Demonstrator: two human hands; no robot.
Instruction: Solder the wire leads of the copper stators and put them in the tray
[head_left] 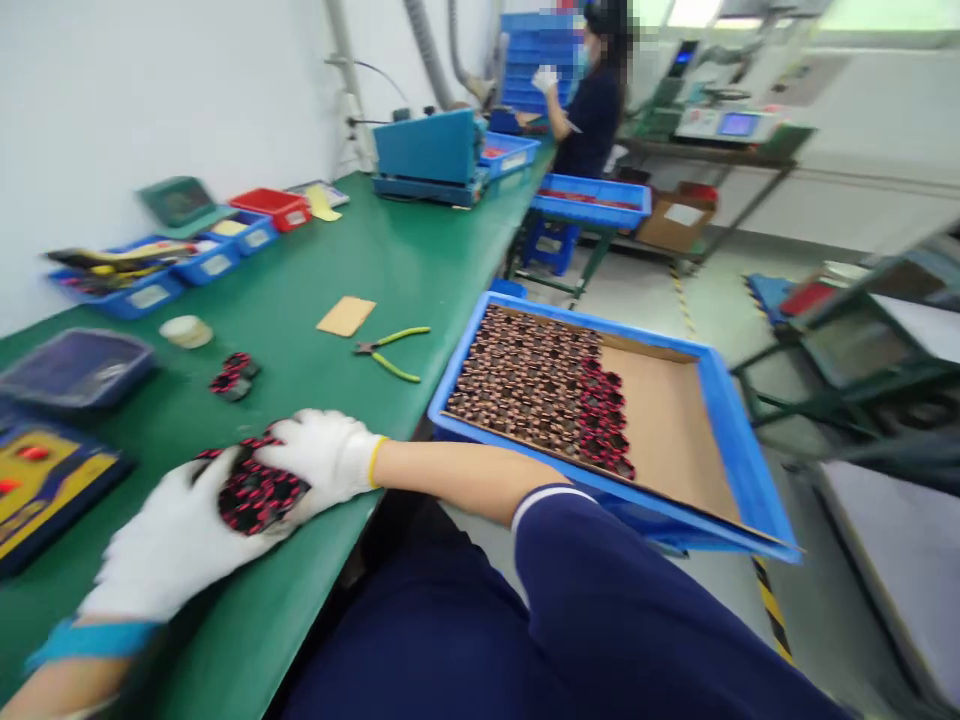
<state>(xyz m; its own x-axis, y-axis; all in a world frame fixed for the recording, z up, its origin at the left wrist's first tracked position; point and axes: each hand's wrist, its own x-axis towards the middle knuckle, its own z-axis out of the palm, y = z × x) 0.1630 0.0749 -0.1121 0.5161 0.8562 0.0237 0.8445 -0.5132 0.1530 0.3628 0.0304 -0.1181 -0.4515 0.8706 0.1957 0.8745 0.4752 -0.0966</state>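
My left hand point(169, 545), in a white glove, is curved round the near left side of a cluster of black-and-pink motor stators point(259, 490) on the green bench. From the far right side my right hand point(326, 460), gloved too, closes over the same cluster. Fingers and blur hide part of it. Just beyond lie a few loose stators point(234, 377). Green-handled cutting pliers point(394, 353) lie open on the bench, beside a tan square card point(346, 316).
To my right, a blue tray point(712, 400) holds rows of copper-coloured and pink stators on cardboard. A yellow-and-blue device point(52, 485) and a lidded plastic box point(75, 368) stand at left. Small bins point(217, 262) line the wall. A co-worker point(596, 100) stands at the far end.
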